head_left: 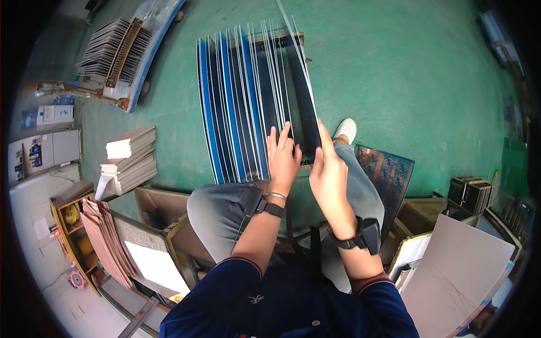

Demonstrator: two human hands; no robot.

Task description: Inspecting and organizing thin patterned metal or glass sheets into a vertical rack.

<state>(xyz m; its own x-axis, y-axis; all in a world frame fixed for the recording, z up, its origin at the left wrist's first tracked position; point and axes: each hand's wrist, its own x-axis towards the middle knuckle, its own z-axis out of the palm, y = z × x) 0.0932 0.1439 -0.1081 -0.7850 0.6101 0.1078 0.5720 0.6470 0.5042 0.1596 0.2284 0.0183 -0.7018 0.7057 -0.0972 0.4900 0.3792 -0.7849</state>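
Note:
Between my legs stands a rack (302, 40) filled with thin upright panels (230, 101), some with blue faces, others white-edged and dark. My right hand (329, 172) grips the near edge of one thin panel (305, 70) at the row's right end. This panel leans, and its far end rises above the others. A gap separates it from the rest of the row. My left hand (283, 160) has its fingers stretched out over the near ends of the panels, beside that gap. Its fingertips are close to the panel edges; whether they touch is hard to tell.
A dark patterned sheet (386, 174) leans by my right leg. To the left are a stack of pale boards (131, 158) and a blue-edged cart (152, 53) bearing another rack of panels (104, 53). A large grey sheet (456, 270) stands at lower right, brownish sheets (104, 242) at lower left.

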